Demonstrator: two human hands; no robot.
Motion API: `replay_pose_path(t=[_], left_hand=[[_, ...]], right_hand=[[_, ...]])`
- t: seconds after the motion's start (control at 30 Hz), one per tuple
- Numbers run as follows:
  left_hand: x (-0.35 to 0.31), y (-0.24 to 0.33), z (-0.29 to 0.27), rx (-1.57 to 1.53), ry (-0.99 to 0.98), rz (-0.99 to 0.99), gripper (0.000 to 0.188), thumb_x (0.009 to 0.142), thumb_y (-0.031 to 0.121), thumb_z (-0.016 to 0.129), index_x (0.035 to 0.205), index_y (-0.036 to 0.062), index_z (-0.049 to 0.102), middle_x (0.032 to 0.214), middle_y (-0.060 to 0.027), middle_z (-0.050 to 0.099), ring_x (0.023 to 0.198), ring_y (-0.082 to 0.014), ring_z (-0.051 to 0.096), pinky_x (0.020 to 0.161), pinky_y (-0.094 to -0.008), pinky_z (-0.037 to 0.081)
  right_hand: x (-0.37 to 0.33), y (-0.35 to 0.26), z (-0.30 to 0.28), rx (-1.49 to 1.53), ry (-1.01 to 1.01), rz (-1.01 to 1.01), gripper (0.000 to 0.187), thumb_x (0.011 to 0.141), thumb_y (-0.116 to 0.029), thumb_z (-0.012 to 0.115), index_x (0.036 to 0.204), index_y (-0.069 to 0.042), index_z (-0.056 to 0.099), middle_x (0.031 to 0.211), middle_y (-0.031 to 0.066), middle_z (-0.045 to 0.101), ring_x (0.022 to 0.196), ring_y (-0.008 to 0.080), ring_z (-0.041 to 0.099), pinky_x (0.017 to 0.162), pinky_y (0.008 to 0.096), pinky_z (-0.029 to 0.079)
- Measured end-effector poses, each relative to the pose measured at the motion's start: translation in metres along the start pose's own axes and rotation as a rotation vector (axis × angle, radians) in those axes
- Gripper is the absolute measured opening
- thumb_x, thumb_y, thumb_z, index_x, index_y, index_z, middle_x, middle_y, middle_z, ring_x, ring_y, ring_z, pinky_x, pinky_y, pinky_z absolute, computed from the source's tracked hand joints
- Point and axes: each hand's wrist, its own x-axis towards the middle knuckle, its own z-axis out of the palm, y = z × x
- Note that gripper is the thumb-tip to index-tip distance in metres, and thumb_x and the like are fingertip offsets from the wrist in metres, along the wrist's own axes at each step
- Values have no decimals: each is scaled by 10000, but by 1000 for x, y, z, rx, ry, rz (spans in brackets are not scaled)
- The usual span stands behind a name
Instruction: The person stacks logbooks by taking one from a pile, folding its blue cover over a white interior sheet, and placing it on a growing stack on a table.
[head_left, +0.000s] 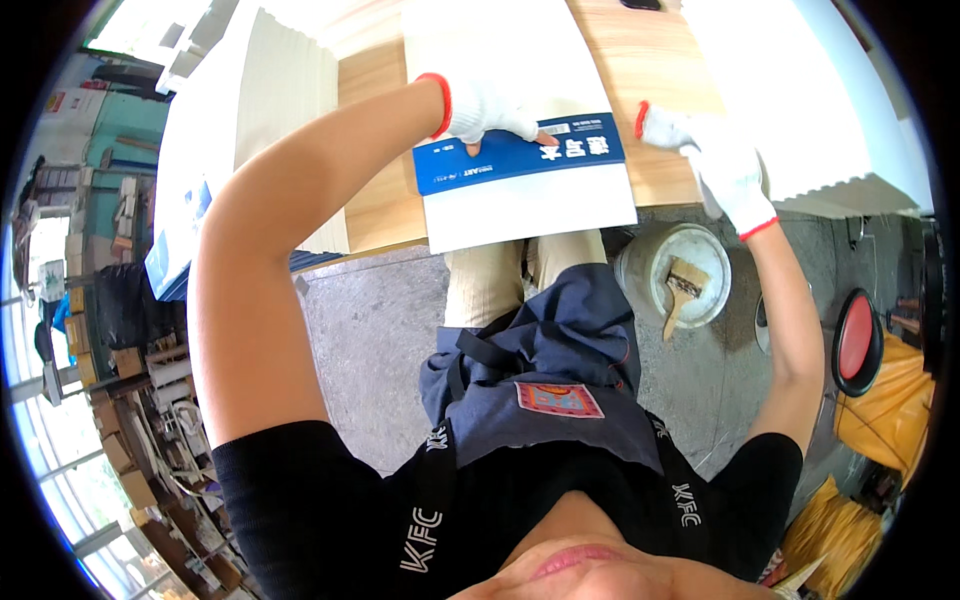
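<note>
My left hand (490, 108), in a white knit glove with a red cuff and bare fingertips, lies on the blue cover band of a sketch pad (530, 215). Its fingers are apart and press on the band. The pad's white part hangs toward me over the table edge. Off to the right of the pad, my right hand (730, 180), gloved alike, is closed. From it a white knit piece with a red rim (660, 125) sticks out to the left; what it wraps, if anything, is hidden.
A tall stack of white pads (285, 110) stands on the left of the wooden table (375, 110), another white stack (800, 110) on the right. Below the edge, a bucket (640, 265) holds a wide brush (685, 280). A dark object (640, 4) lies at the far edge.
</note>
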Motion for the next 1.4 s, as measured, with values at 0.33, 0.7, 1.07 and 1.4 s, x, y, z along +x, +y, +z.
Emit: replay_pose_path(t=[0.33, 0.7, 1.07, 1.4], left_hand=[[-52, 160, 80, -1407, 855, -185, 402, 1076, 342, 366, 1390, 113, 470, 1391, -155, 519, 1264, -341, 521, 1036, -485, 465], [-42, 121, 121, -3010, 1438, -310, 284, 1025, 202, 458, 1236, 13, 475, 1392, -183, 462, 1329, -377, 448, 1108, -545, 421], [-36, 85, 101, -2983, 1485, -419, 192, 955, 130, 488, 1133, 59, 503, 1256, -149, 552, 1245, -378, 520, 1066, -609, 441], [-105, 105, 50, -2503, 1615, -306, 341, 913, 60, 563, 1227, 19, 437, 1131, -154, 546, 1067, -319, 621, 907, -525, 586]], right_hand=[[31, -63, 41, 93, -87, -238, 373, 870, -191, 637, 1237, -126, 643, 1266, 74, 614, 1219, 257, 539, 1093, 392, 399], [33, -58, 27, 435, -205, -75, 372, 956, -19, 460, 1253, -98, 671, 1324, 104, 611, 1236, 253, 562, 1071, 352, 443], [153, -43, 59, 1352, -399, 1021, 621, 986, -434, 542, 1441, -30, 416, 1390, 142, 535, 1214, 230, 542, 989, 389, 460], [139, -79, 8, 1412, -42, 592, 445, 1023, -277, 548, 1358, 14, 518, 1148, 92, 680, 921, 141, 696, 730, 244, 580]])
